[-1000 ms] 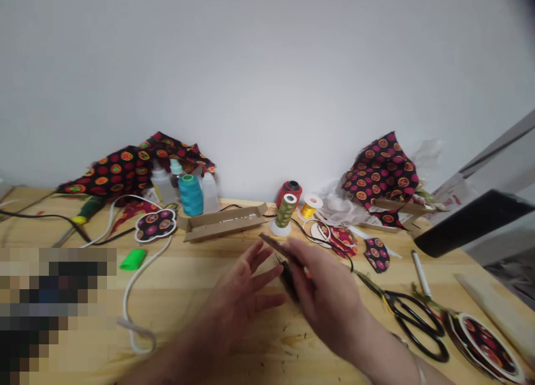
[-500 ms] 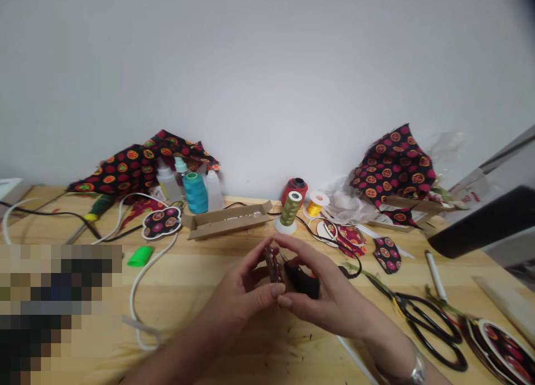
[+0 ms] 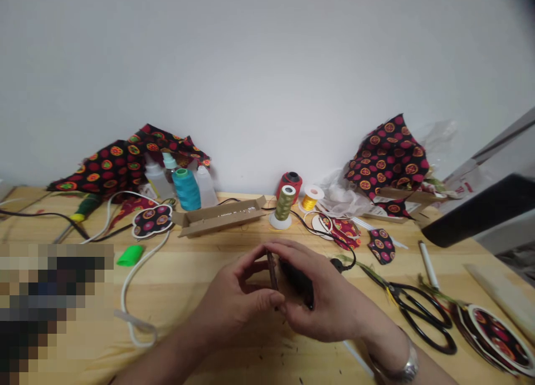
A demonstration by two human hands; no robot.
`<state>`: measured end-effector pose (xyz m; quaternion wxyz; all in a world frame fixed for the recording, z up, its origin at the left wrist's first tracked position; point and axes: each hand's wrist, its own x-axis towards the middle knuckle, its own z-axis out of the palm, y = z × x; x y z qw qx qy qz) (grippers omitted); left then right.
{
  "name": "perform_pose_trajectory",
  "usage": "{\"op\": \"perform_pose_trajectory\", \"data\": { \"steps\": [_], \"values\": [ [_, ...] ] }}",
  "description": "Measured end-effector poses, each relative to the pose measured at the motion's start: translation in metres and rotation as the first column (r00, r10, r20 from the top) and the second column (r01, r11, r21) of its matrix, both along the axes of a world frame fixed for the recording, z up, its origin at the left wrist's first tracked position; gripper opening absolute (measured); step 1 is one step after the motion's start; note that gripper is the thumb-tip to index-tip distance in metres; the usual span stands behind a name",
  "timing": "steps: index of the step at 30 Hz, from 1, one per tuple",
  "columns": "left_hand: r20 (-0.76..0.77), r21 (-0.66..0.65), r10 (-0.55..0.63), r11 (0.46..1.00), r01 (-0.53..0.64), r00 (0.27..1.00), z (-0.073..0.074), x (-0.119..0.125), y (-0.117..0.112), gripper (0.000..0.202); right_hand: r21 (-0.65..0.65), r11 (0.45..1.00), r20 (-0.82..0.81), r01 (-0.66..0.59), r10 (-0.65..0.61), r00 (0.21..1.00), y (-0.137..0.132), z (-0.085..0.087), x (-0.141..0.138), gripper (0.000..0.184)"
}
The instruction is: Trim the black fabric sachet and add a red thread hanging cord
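My left hand [image 3: 236, 298] and my right hand [image 3: 324, 301] meet over the middle of the wooden table [image 3: 200, 273]. Together they pinch a small flat dark piece with patterned fabric [image 3: 273, 271], held on edge between the fingertips. My right hand also covers a black object [image 3: 298, 282] behind that piece. A black cord [image 3: 334, 240] runs from the hands back toward the olive thread spool [image 3: 284, 205]. A metal watch [image 3: 407, 368] shows on my right wrist.
Black scissors [image 3: 418, 312] and a fabric-covered disc [image 3: 497, 340] lie at the right. A cardboard tray [image 3: 219, 218], teal spool [image 3: 186, 189], red spool [image 3: 290, 184], yellow spool [image 3: 310, 198], bottles [image 3: 156, 179] and patterned cloth [image 3: 125, 159] line the back. A white cable [image 3: 129, 284] and green cap [image 3: 130, 256] lie left.
My left hand went from open and spread to pinching the flat piece together with my right hand. Both hands drew close and now hold it a little lower over the table.
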<state>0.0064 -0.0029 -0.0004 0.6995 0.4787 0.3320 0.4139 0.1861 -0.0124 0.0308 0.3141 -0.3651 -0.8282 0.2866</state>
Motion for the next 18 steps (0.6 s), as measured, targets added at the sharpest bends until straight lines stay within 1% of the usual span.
{"op": "perform_pose_trajectory", "data": {
  "steps": [7, 10, 13, 15, 18],
  "values": [
    [-0.003, -0.008, -0.016, 1.000, 0.016, 1.000, -0.004, 0.000, -0.003, 0.055, 0.019, 1.000, 0.049, 0.001, -0.002, 0.999, -0.007, 0.003, -0.004, 0.077],
    [0.032, -0.015, -0.013, 1.000, 0.014, 0.999, -0.001, 0.000, -0.004, 0.056, 0.033, 0.999, 0.051, -0.002, 0.000, 0.999, -0.008, 0.004, -0.005, 0.078],
    [0.055, -0.058, -0.010, 0.998, 0.013, 0.998, 0.004, -0.001, -0.003, 0.054, 0.018, 1.000, 0.017, 0.008, -0.009, 1.000, -0.006, 0.004, -0.005, 0.075],
    [0.104, -0.115, -0.031, 0.992, 0.043, 0.994, 0.008, -0.001, -0.002, 0.049, -0.011, 0.999, -0.014, 0.033, -0.033, 0.999, -0.004, 0.002, -0.002, 0.073],
    [0.264, -0.217, -0.039, 0.971, 0.098, 0.964, 0.009, -0.001, -0.003, 0.041, -0.059, 0.989, -0.046, 0.132, -0.135, 0.990, 0.002, -0.005, 0.002, 0.068]
  ]
}}
